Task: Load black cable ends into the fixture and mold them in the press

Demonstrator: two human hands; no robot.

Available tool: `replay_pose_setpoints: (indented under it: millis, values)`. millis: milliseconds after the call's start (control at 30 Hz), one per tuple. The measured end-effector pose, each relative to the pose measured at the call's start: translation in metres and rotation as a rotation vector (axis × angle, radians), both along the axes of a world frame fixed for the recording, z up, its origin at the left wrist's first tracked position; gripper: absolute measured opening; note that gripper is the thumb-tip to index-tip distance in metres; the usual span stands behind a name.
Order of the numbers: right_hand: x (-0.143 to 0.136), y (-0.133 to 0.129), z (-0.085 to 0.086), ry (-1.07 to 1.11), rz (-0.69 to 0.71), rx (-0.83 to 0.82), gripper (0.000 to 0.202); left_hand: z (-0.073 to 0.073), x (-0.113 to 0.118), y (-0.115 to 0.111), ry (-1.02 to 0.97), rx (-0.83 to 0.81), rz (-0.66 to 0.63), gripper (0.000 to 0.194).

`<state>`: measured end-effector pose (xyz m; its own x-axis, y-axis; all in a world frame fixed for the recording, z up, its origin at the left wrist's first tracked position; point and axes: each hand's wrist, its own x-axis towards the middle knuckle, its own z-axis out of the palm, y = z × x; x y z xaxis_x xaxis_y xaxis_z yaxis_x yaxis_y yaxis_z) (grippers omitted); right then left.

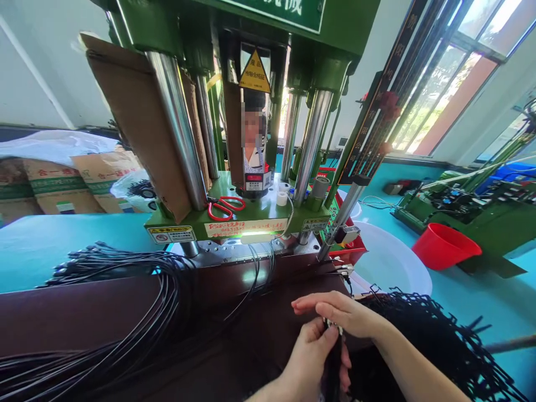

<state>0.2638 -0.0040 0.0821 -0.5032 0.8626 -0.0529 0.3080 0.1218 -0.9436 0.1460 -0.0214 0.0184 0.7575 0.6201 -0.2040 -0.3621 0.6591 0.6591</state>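
At the lower right, my left hand (314,349) is wrapped round a bundle of black cables (333,371) with small metallic ends at the top. Stretched flat over those ends is my right hand (349,312), its palm against or just above them; I cannot tell whether it touches. Ahead of both hands, more thin black cables (253,273) run out of the lower part of a green press machine (268,215) onto the dark brown table (234,340).
A large heap of black cables (163,279) lies on the left. Red-handled scissors (226,207) rest on the press bed beside a steel column (178,128). To the right are black plastic strips (435,329), a white basin (389,262) and a red bucket (446,245).
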Motion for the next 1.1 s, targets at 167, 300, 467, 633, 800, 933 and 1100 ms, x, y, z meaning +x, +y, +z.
replay_pose_setpoints:
  millis: [167,300,467,633,800,933,1100]
  values:
    - [-0.014,0.021,-0.014,0.165,0.14,-0.08,0.04,-0.014,-0.006,0.013,0.175,0.065,0.151,0.047]
    - [-0.024,0.064,-0.035,-0.428,-0.147,0.343,0.037,-0.023,-0.029,0.037,0.283,0.085,0.368,0.051]
    - [-0.04,0.126,-0.061,-0.891,-0.342,0.605,0.043,-0.028,-0.049,0.047,0.274,0.138,0.432,0.048]
    - [-0.051,0.138,-0.061,-1.014,-0.347,0.56,0.026,-0.03,-0.05,0.045,0.265,0.162,0.429,0.047]
    - [-0.027,0.102,-0.043,-0.959,-0.269,0.357,0.013,-0.029,-0.051,0.047,0.257,0.16,0.415,0.049]
    - [-0.002,0.052,-0.035,-0.777,-0.253,0.067,0.006,-0.025,-0.048,0.046,0.283,0.189,0.358,0.045]
    - [0.0,-0.007,-0.055,-0.235,-0.54,-0.267,0.035,-0.022,-0.03,0.038,0.382,0.234,0.216,0.038]
